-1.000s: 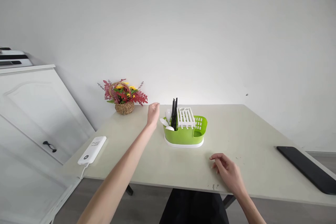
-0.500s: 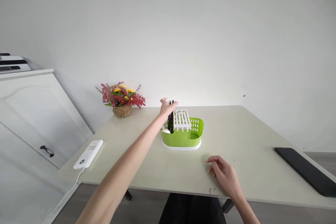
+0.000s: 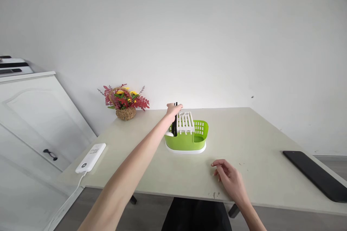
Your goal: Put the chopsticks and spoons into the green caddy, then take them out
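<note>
Head view: the left hand (image 3: 174, 108) is at the upper ends of the black chopsticks (image 3: 174, 129), which stand close together in the left end of the green basket (image 3: 187, 143). Its thumb side and fingers reach to either side of the dark tips, and part of the bundle shows between them. The back of the hand hides the inner surfaces of the fingers, so I cannot tell how far open the grip is or whether it is clamped on the chopsticks.

The right hand (image 3: 231, 180) is in front of the green basket and to its right, well apart from it, low over the near part of the table (image 3: 257, 137). Its fingers are loosely curled, with the forefinger and thumb slightly apart.

The green basket sits on a white base (image 3: 187, 152). A white slotted rack (image 3: 185, 122) spans its middle, just right of the chopsticks, and a white spoon (image 3: 169, 134) lies at its left rim, partly hidden by the arm. Behind the green basket and to its left is a wicker basket of flowers (image 3: 126, 113). Farther left and nearer the front edge lies a white power bank (image 3: 90, 158) with a cable (image 3: 67, 199). Well to the right of the green basket lies a flat black object (image 3: 314, 175).
</note>
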Demonstrator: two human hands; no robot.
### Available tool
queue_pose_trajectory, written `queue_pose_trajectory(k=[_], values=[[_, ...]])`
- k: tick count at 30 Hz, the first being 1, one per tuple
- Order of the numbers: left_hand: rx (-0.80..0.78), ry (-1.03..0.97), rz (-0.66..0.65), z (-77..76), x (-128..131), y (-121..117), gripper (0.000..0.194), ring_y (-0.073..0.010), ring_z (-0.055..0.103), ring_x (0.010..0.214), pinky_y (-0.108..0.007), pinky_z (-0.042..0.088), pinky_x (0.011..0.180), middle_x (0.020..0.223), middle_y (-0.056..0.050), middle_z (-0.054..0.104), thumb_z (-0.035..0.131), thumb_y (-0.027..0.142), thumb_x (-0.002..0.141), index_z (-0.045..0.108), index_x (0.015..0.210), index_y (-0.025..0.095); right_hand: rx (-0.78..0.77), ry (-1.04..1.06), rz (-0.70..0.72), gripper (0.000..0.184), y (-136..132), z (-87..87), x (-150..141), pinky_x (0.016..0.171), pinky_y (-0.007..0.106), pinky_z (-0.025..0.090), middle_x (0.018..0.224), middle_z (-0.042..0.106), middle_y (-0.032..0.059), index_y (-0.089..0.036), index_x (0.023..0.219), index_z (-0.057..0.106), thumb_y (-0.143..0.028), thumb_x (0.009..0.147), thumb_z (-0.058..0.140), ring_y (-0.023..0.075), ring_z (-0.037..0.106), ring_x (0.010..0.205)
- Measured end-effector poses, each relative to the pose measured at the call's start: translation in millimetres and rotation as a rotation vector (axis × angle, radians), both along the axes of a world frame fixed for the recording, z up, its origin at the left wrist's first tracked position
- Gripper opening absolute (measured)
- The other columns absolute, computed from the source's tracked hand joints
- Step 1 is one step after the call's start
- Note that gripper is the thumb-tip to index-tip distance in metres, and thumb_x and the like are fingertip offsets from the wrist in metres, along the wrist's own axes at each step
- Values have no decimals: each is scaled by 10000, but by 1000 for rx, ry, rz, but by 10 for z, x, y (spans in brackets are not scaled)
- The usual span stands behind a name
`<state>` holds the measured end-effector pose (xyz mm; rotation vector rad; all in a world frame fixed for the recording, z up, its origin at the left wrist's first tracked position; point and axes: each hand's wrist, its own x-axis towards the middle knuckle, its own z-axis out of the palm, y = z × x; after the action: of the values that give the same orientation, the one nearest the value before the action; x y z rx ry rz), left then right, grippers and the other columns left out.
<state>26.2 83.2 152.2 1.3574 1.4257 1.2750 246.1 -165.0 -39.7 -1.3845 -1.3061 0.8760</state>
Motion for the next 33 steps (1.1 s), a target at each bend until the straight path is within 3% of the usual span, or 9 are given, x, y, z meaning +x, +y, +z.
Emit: queue_pose_trajectory(k=[5, 13, 33], values=[[-127, 37, 13, -3, 3, 8, 406, -281, 705, 867, -423, 519, 827, 810, -108, 703, 820, 205, 705, 592, 1039, 167, -1, 8, -6, 305, 2, 4, -2, 620, 298, 493, 692, 712, 22, -243, 971, 718, -498, 929, 557, 203, 641, 618], [-274, 99, 4, -54, -31, -85, 263, -258, 694, 694, -379, 533, 671, 757, -82, 690, 779, 204, 732, 619, 939, 175, -19, -8, -10, 304, 3, -5, 3, 624, 297, 495, 701, 712, 4, -254, 973, 713, -502, 933, 541, 193, 627, 610], [-234, 192, -82, -20, -66, -154, 124, -193, 685, 701, -275, 497, 647, 800, -70, 753, 687, 235, 857, 757, 923, 157, -39, -4, -5, 303, -13, 2, 4, 611, 293, 473, 706, 709, 9, -249, 1004, 702, -494, 939, 535, 191, 609, 610]])
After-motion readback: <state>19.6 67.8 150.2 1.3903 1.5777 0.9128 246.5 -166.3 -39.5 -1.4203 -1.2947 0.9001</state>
